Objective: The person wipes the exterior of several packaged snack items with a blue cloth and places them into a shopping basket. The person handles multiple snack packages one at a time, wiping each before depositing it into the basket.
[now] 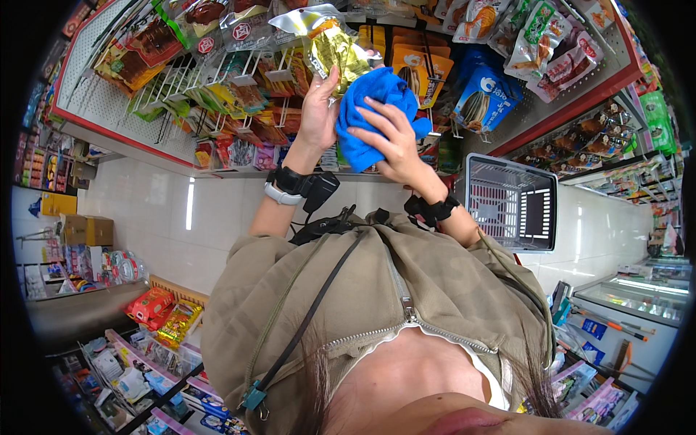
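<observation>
In front of the shelf, my left hand [321, 111] holds a shiny gold snack package [345, 49] with a clear top, its thumb along the near side. A bunched blue cloth [375, 103] lies against the package's lower right part. My right hand [391, 138] grips this cloth, fingers spread over its front. Part of the package is hidden behind the cloth. Just beyond my hands hang orange snack bags [421, 68] and, further right, blue snack bags [486, 98].
A grey plastic shopping basket [511, 157] stands right of me, by the red-edged shelf [560, 117]. Wire hooks [179, 81] stick out at the left with hanging packets. Tiled floor [147, 190] lies below. Behind me are more goods, including red and gold packages [179, 321].
</observation>
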Available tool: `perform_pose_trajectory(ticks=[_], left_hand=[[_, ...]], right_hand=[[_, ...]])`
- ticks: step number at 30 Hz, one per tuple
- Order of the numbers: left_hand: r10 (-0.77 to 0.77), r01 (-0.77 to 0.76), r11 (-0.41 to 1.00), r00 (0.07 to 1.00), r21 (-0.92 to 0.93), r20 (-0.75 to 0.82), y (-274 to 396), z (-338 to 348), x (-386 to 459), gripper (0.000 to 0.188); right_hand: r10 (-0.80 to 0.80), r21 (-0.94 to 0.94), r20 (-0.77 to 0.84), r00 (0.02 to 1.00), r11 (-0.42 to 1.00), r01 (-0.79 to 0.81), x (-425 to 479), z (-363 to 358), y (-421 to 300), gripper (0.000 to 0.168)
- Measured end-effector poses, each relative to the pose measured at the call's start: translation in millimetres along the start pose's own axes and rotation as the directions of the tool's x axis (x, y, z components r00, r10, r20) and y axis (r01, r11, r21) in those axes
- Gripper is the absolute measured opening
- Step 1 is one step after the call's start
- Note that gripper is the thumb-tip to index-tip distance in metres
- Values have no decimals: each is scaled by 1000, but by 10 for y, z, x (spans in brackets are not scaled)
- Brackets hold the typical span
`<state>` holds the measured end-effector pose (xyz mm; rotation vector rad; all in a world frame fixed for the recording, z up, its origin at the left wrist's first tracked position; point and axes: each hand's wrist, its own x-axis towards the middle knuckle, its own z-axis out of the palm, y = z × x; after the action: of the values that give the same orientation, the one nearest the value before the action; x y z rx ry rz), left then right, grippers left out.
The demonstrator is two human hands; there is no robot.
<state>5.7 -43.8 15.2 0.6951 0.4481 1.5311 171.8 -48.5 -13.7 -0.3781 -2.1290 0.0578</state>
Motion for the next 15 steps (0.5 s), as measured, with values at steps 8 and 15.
perform_pose_trajectory(ticks=[8, 15], left_hand=[[-99, 85, 994, 971, 72, 217, -118, 57, -177, 61], [-102, -6, 884, 974, 467, 205, -211, 54, -206, 62]], right_hand=[[223, -12, -292, 930, 972, -236, 65, 7, 222, 49], [471, 477, -249, 847, 820, -316, -37, -25, 275, 42]])
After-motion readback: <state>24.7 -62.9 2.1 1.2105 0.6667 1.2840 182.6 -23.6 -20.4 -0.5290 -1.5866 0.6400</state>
